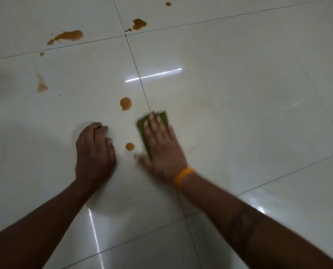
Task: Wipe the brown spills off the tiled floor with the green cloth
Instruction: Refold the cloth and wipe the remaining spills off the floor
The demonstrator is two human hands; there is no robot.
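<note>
Right hand [161,146] presses the green cloth [142,129] flat, fingers straight; left hand [94,150] rests with fingers curled

No writing, label, brand, number or sign can be read anywhere in this view.
</note>
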